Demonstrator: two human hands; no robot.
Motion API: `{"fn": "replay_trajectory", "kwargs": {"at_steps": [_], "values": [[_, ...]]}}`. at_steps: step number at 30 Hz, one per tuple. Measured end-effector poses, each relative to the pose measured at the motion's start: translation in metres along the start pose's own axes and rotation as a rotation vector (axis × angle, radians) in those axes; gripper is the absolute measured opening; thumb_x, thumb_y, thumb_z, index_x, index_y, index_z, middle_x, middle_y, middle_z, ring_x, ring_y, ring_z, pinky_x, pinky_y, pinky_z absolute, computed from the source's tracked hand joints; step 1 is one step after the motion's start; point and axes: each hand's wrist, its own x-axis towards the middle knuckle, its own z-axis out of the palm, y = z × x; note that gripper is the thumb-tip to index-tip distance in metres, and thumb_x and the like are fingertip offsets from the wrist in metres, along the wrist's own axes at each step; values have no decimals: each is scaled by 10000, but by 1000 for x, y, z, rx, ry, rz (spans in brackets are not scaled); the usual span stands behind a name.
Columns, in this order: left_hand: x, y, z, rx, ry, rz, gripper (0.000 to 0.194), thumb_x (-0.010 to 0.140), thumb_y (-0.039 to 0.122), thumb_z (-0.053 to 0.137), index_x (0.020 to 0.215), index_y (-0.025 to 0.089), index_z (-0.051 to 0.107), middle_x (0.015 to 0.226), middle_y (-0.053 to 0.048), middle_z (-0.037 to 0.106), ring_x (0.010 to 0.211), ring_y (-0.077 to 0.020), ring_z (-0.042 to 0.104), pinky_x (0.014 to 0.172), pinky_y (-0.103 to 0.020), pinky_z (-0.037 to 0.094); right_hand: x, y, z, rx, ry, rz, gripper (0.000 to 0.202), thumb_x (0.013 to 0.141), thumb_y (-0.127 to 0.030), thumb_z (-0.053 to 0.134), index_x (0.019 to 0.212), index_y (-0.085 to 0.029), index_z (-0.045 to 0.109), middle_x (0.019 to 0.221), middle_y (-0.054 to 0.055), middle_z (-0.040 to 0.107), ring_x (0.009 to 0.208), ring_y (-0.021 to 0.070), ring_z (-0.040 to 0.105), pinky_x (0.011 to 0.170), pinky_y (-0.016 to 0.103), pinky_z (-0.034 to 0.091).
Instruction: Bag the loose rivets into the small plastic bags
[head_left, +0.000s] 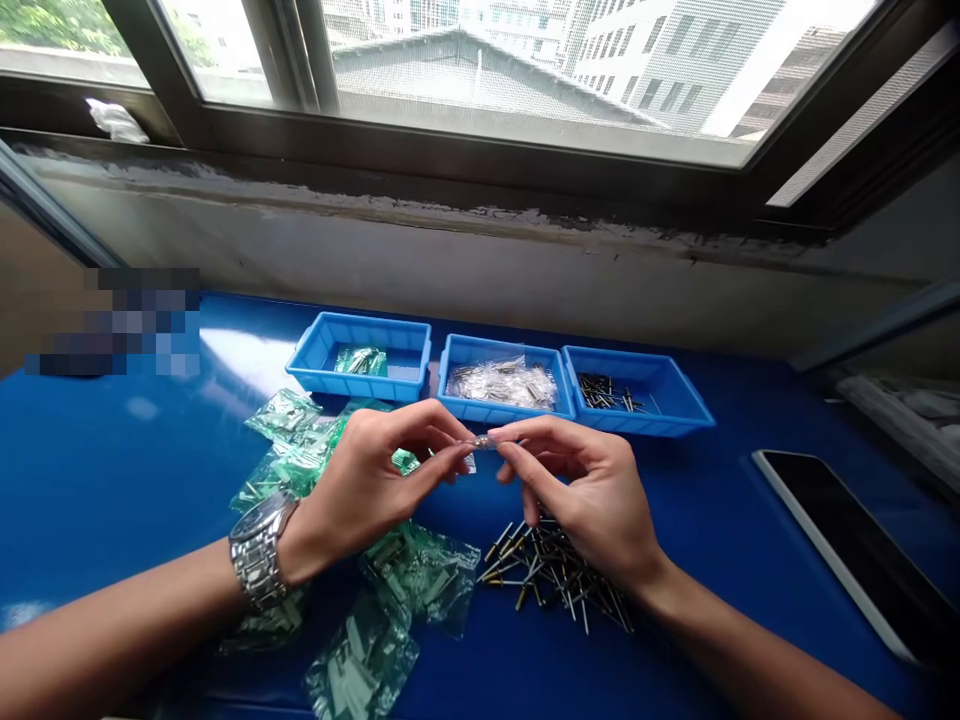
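In the middle of the view, my left hand (pixel 397 470) and my right hand (pixel 581 480) meet fingertip to fingertip. Both are closed in a pinch on a small clear plastic bag (pixel 482 441) with something shiny in it, too small to make out. A silver watch is on my left wrist. Under and beside my left hand lie green-tinted plastic bags (pixel 424 575) of pale, slim pieces. Below my right hand is a loose pile of thin metal rods (pixel 536 570) with dark and yellowish ends, partly hidden by that hand.
Three blue trays stand in a row behind my hands: the left tray (pixel 409 388) holds a green bag, the middle tray (pixel 457 405) clear packets, the right tray (pixel 675 425) dark rods. A phone-like device (pixel 847 550) lies right on the blue table (pixel 97 470). A window is behind.
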Motion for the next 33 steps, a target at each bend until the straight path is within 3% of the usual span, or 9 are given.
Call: {"fn": "replay_trajectory", "kwargs": {"at_steps": [4, 9, 16, 24, 27, 29, 33], "values": [[0, -1, -2, 130, 89, 121, 142, 931, 121, 705, 1061, 176, 723, 998, -27, 799, 926, -143, 773, 809, -224, 644, -2, 0, 0, -29, 35, -78, 182, 948, -223, 702, 1115, -242, 774, 1042, 45, 782, 701, 163, 774, 576, 254, 637], [0, -2, -2, 165, 130, 193, 220, 944, 130, 700, 1154, 195, 684, 1169, -46, 776, 1072, -176, 754, 928, -307, 649, -6, 3, 2, -98, 44, -160, 344, 929, -172, 709, 1257, -274, 719, 1222, 56, 755, 971, 259, 783, 682, 337, 682], [-1, -3, -2, 210, 144, 310, 273, 936, 89, 707, 1177, 211, 670, 1205, -43, 767, 1139, -169, 728, 1007, -332, 616, -8, 4, 3, -123, 64, -218, 381, 917, -128, 710, 1261, -292, 710, 1212, 30, 764, 994, 254, 784, 667, 312, 683], [0, -4, -3, 213, 139, 303, 204, 937, 108, 707, 1119, 198, 686, 1099, -49, 779, 1070, -177, 735, 950, -336, 619, -7, 1, 0, -158, 70, -212, 311, 918, -187, 722, 1218, -268, 748, 1136, 36, 791, 898, 233, 795, 643, 312, 680], [1, -1, -4, 195, 109, 240, 102, 943, 146, 705, 1035, 189, 706, 986, -39, 782, 950, -168, 747, 856, -300, 624, -5, 0, -2, -169, 73, -200, 211, 929, -227, 713, 1123, -257, 790, 1032, 37, 811, 794, 213, 788, 642, 328, 672], [2, 3, -4, 134, 59, 118, 12, 948, 196, 704, 949, 188, 713, 845, -16, 770, 780, -146, 740, 721, -255, 615, -5, -1, -2, -143, 59, -170, 128, 934, -251, 712, 1016, -233, 808, 861, 31, 807, 686, 191, 766, 590, 305, 645], [5, 6, -5, -109, -69, -192, 202, 969, 328, 674, 850, 167, 692, 656, 8, 689, 544, -107, 648, 518, -194, 529, -4, -3, 0, -107, 17, -63, 177, 950, -300, 690, 832, -193, 769, 587, -9, 693, 450, 120, 634, 474, 246, 546]]}}
